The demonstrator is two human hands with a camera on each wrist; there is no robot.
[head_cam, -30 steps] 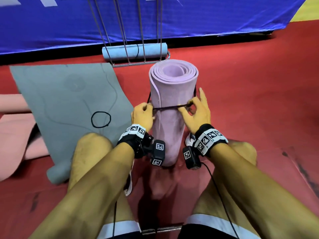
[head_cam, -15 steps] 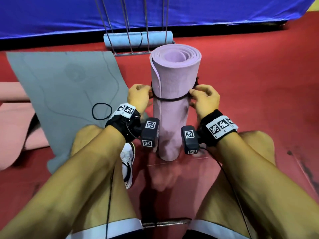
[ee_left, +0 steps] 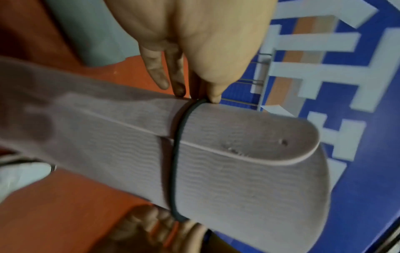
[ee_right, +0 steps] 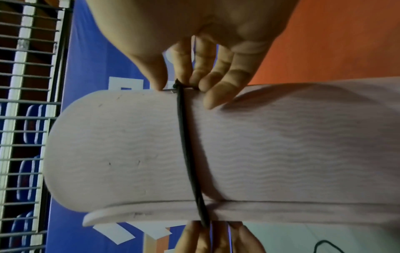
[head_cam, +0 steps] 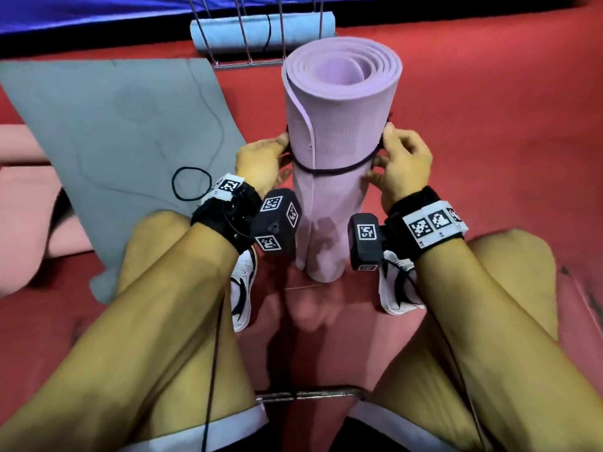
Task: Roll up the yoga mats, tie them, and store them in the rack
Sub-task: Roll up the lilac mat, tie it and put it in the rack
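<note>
Lilac rolled mat (head_cam: 339, 151) upright on red floor (head_cam: 489, 141) between knees. Black elastic band (head_cam: 336, 169) now lower, about mid-roll. Left hand (head_cam: 264, 164) and right hand (head_cam: 403, 164) pinch it at opposite sides; knot apparently rightward. Tying nearly done; rack (head_cam: 261, 57) next.

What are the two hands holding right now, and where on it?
Both hands pinch the black band looped around the upright purple mat: the left hand at the mat's left side, the right hand at its right side.
</note>
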